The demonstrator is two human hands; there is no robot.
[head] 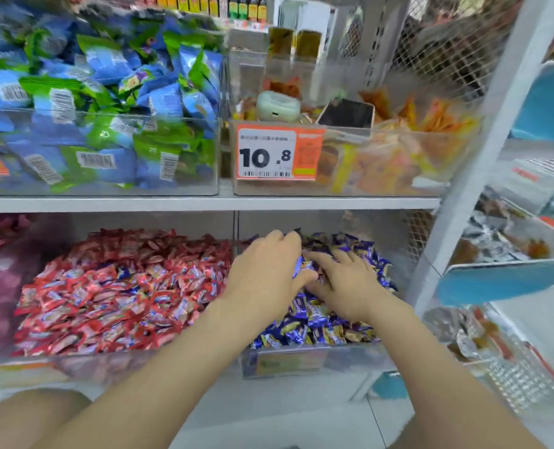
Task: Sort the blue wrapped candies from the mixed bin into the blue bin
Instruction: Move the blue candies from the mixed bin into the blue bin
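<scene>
Down on the lower shelf, nearest: both forearms reaching over the blue bin (301,364). Left hand (266,280) curled, pinching a small clutch of blue wrapped candies (300,265) between thumb and fingers, just above the heap. Right hand (353,290) spread flat, fingers apart, resting on the blue pile, holding nothing.

Reads as the drop-off step: picked pieces held over the blue bin, not yet let go. Next, by judgement: loosen the left fingers to drop the wrappers onto the heap, then reach left to the mixed bin (74,361), with stray blue wrappers scattered among the red ones. Light, precise pinches called for, the foil probably slippery.

Count: two hands, two bins in play, candies far too many to number, the held clutch too blurred to count.

Farther up, on the upper shelf (172,204): two clear bins, one of blue-and-green packets (107,102), one of orange snacks (399,157), plus one price tag (279,153), one phone (347,113), one pale green case (277,106).
</scene>
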